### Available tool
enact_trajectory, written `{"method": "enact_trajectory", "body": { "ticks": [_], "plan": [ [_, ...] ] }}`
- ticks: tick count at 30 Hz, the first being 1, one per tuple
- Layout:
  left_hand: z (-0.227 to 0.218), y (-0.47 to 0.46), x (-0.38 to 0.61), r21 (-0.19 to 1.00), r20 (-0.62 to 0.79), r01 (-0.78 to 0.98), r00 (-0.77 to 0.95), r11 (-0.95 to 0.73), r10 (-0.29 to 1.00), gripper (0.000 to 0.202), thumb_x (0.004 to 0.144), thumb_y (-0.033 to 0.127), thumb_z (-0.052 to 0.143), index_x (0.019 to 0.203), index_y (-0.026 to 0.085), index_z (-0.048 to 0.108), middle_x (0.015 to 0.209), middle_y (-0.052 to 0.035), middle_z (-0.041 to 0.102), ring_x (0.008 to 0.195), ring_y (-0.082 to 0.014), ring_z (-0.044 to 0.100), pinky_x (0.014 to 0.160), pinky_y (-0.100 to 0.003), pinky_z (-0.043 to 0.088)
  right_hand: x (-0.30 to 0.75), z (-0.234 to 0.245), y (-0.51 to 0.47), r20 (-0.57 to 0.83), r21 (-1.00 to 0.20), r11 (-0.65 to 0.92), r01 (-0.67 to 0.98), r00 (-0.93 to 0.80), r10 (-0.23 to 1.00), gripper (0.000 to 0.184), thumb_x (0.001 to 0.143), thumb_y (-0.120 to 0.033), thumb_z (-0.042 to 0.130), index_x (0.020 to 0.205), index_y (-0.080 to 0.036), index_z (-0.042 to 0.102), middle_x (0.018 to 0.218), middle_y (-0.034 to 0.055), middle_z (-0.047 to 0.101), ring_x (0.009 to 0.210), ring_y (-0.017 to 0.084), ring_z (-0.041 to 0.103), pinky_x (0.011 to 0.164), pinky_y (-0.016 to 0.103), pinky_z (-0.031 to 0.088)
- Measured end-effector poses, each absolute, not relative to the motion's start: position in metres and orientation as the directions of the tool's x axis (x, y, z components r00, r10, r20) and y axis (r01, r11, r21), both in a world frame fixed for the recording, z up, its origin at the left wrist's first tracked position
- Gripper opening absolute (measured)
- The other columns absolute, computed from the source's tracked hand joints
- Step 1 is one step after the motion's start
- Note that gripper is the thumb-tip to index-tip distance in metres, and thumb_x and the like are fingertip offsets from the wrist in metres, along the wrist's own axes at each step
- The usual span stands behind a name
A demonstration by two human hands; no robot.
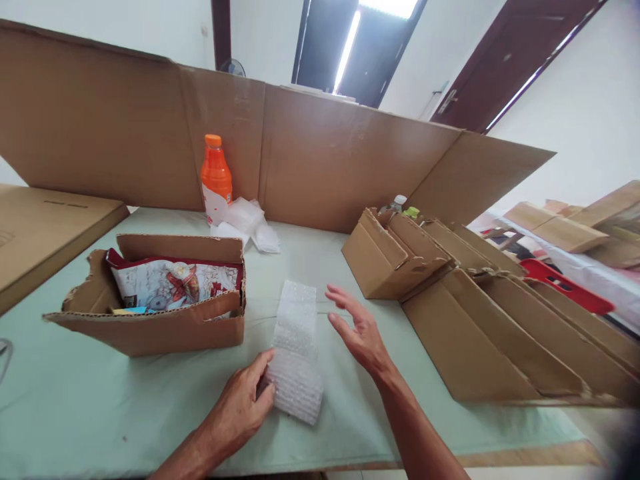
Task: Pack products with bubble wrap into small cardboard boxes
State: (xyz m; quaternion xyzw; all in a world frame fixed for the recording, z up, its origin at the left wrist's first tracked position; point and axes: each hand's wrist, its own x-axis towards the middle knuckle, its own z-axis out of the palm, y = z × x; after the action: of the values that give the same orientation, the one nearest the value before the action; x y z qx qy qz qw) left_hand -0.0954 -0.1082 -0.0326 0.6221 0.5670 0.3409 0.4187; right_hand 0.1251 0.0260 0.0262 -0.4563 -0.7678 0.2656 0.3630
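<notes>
The bubble wrap (295, 327) lies lengthwise on the pale green tabletop (190, 407), between the two hands; its lower part looks thicker, and whether anything is folded inside cannot be made out. The left hand (245, 397) has its fingertips and thumb at the wrap's left edge, but the contact is partly hidden, so I cannot tell whether it pinches the wrap or only rests against it. The right hand (357, 333) is empty, fingers loosely spread, just beside the wrap and apart from it. Both forearms are cut off by the bottom edge.

To the left, a torn-edged cardboard box (185, 333) holds a printed pouch (177, 283); its front wall hides the pouch's lower part and most of a yellow and blue item (135, 311). Behind, crumpled translucent sheets (247, 220) partly cover the orange bottle (216, 173). Among the cardboard dividers (480, 333) at right, only the tops of a clear bottle (399, 202) and something green (411, 212) show. A metal object (5, 357) is cut off at the left edge.
</notes>
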Motion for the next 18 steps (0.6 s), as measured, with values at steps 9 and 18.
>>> {"method": "enact_trajectory", "body": {
  "ticks": [9,18],
  "plan": [
    [-0.041,-0.097,-0.092,0.791,-0.097,0.608,0.023,0.063,0.995,0.064,0.085,0.024,0.045,0.148,0.017,0.038,0.089,-0.0039,0.070,0.073,-0.0196,0.065,0.071,-0.032,0.050,0.146,-0.022,-0.106,0.286,-0.567,0.608,0.556,-0.559,0.778,0.049,0.082,-0.022,0.068,0.130,-0.028,0.062,0.138,0.0094,0.061,0.125,0.030,0.057,0.102,0.046,0.049],
    [-0.041,-0.132,-0.106,0.664,0.315,0.666,0.163,-0.340,0.935,0.053,0.087,0.021,0.056,0.140,0.020,0.049,0.130,-0.0134,0.063,0.121,-0.0266,0.058,0.104,-0.043,0.047,0.118,-0.036,-0.080,0.287,-0.583,0.654,0.481,-0.631,0.720,0.032,0.095,-0.013,0.048,0.119,-0.026,0.066,0.120,0.0064,0.072,0.116,0.024,0.063,0.097,0.042,0.051]
  ]
}}
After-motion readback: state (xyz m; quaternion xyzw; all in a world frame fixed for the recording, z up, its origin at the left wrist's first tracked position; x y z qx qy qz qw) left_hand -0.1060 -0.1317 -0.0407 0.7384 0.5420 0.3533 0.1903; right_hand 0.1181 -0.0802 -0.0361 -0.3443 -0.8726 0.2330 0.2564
